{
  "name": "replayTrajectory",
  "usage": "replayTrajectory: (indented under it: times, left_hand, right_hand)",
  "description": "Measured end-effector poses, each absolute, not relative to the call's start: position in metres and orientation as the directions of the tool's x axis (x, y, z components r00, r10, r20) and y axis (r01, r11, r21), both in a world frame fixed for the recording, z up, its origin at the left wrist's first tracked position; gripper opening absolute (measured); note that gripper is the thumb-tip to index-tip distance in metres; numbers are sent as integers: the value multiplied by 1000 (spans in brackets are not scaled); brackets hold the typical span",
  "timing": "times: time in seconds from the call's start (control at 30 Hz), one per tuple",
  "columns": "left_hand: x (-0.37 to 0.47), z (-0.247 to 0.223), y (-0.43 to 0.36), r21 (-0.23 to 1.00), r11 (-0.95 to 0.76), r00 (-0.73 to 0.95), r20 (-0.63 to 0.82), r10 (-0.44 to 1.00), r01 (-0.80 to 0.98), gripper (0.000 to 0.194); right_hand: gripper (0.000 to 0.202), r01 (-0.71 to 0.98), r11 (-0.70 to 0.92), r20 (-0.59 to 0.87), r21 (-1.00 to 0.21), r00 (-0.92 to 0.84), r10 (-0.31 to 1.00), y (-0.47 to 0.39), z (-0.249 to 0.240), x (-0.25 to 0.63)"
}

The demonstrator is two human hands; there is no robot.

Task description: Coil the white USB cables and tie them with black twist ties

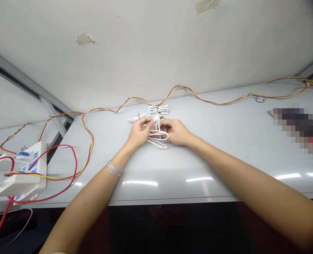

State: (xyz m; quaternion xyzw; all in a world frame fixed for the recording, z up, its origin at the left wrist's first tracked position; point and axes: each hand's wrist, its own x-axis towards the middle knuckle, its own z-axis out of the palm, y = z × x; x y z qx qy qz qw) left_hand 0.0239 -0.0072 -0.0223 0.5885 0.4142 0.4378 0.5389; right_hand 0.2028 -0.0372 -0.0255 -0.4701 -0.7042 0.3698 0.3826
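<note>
A white cable (159,134) hangs in loose loops between my two hands, a little above the grey tabletop. My left hand (141,132) is closed on the cable, thumb and fingers pinching it. From the other side my right hand (176,131) also grips it, with its fingertips partly hidden behind the loops. Just beyond my hands lie two more white cables: one coiled bundle (158,109) bound with a dark tie, and another tied bundle (139,117) to its left, partly covered by my left hand.
A red and yellow twisted wire (181,86) snakes along the back of the table (225,141) by the wall. At the left stands a white power strip (41,169) with plugged-in adapters and looping red wires. A blurred-out object (301,128) lies at the right.
</note>
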Motion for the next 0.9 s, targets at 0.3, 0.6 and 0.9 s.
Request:
replayTrajectory:
  times: [0.3,0.6,0.9]
  left_hand:
    - [24,-22,-7,1000,-17,281,15,960,6,25]
    - [21,-16,-7,997,66,306,-52,951,-38,24]
    - [19,-18,-5,989,92,294,-55,954,-112,30]
  right_hand:
    - [29,381,277,188,-882,-256,948,-37,-27,203]
    - [25,399,291,185,-869,-284,941,-37,-25,204]
    - [52,492,342,133,-801,-411,902,-38,-15,213]
